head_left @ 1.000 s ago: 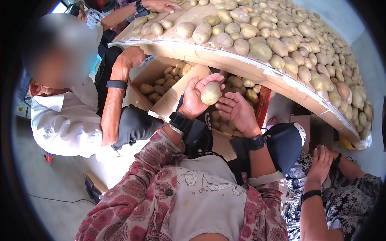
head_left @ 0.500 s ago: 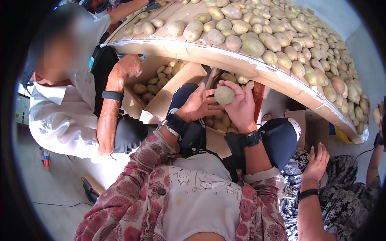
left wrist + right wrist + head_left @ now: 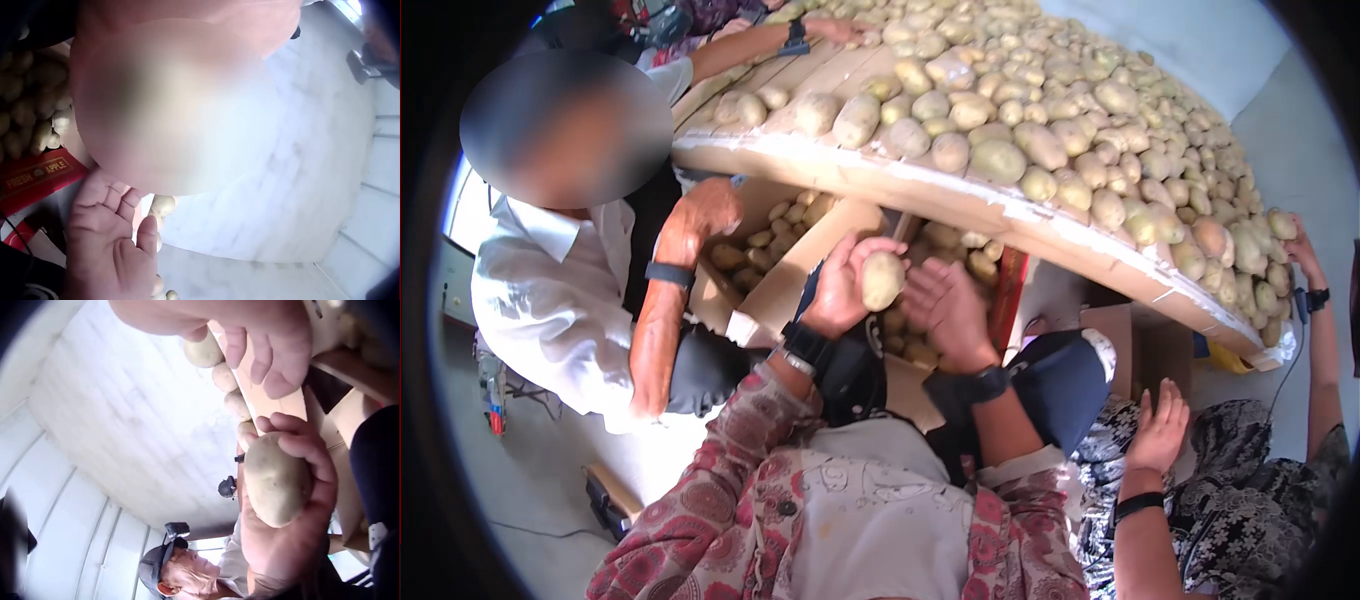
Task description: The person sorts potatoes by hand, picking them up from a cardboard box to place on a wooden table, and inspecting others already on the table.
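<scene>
Nr table [image 3: 960,200], L hand [image 3: 840,285] grips potato [image 3: 884,281]; R hand [image 3: 950,315], loose, prob. beside it, partly hides red box [image 3: 42,178].

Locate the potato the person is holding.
At the head view's middle, the held potato sits in the left hand, with the right hand just to its right and the table edge beyond.

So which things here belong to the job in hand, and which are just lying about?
Job, it seems:
potato in the left grip
potatoes on the table
cardboard box and red box of potatoes

Apparently lying about:
thin cable on the floor
black item, too unclear to name
</scene>
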`<state>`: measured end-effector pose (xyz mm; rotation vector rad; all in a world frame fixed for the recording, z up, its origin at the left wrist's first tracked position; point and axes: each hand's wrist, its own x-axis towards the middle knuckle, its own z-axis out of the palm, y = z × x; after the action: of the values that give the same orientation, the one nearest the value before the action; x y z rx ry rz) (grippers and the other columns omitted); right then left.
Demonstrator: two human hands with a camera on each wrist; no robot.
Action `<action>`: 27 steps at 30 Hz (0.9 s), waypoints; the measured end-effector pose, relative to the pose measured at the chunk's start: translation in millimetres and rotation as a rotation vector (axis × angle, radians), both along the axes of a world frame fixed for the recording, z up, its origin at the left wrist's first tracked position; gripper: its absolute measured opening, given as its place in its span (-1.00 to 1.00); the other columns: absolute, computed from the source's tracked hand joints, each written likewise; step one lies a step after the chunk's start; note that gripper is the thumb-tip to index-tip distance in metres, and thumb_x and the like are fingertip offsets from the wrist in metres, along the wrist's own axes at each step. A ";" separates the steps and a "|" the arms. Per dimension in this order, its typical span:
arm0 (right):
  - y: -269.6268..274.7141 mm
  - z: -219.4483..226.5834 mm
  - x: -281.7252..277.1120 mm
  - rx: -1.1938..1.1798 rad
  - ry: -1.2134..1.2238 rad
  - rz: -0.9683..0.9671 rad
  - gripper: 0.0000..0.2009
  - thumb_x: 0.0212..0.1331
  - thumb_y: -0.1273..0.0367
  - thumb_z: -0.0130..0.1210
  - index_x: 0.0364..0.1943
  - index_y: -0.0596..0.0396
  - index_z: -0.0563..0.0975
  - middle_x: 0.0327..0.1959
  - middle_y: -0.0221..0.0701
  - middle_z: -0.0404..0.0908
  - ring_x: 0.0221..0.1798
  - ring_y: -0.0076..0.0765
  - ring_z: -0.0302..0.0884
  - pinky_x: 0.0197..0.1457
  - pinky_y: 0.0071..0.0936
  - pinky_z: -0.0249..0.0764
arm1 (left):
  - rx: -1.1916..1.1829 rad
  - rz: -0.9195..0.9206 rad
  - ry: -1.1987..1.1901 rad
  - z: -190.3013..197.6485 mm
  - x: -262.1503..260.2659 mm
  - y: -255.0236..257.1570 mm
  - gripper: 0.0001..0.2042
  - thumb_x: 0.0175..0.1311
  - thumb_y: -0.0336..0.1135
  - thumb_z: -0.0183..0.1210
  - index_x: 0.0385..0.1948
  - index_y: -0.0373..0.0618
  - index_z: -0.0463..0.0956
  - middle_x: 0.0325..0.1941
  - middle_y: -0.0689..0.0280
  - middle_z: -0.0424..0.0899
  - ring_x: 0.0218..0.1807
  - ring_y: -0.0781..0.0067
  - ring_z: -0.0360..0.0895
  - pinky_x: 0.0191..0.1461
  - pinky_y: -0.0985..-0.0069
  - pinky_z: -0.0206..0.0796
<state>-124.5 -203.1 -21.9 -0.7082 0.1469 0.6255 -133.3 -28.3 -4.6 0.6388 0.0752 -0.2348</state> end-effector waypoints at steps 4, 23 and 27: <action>15.4 7.5 -13.8 0.188 0.015 0.198 -0.52 0.27 -0.04 -0.26 0.04 0.02 0.30 -0.03 -0.28 0.45 -0.05 -0.23 0.47 -0.04 -0.18 0.41 | -0.018 -0.005 -0.122 12.2 -3.2 -2.2 -0.50 0.34 0.05 -0.25 -0.25 -0.27 0.47 -0.12 0.11 0.55 -0.03 0.20 0.47 0.09 0.38 0.30; -32.1 54.8 58.4 0.532 0.105 -0.371 -0.49 0.27 -0.02 -0.31 -0.05 0.16 0.36 -0.06 -0.14 0.39 0.02 -0.02 0.33 0.04 -0.09 0.37 | 0.080 -0.076 0.190 -97.3 -9.4 74.0 -0.85 0.35 -0.26 -0.09 -0.17 -0.02 0.40 -0.34 0.33 0.58 -0.28 0.44 0.55 -0.13 0.41 0.43; -24.4 114.6 116.7 0.264 -0.095 -0.457 -0.37 0.28 -0.07 -0.36 0.18 0.20 0.11 0.22 -0.03 0.08 0.22 -0.01 0.09 0.24 -0.01 0.14 | 0.065 -0.056 0.154 -97.7 -7.9 72.8 -0.83 0.36 -0.28 -0.13 -0.11 -0.02 0.35 -0.24 0.25 0.60 -0.13 0.35 0.57 -0.01 0.32 0.42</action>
<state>-7.8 -227.5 92.7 -0.4257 0.1300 0.1677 -141.3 44.5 -102.2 0.6875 0.2139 -0.3370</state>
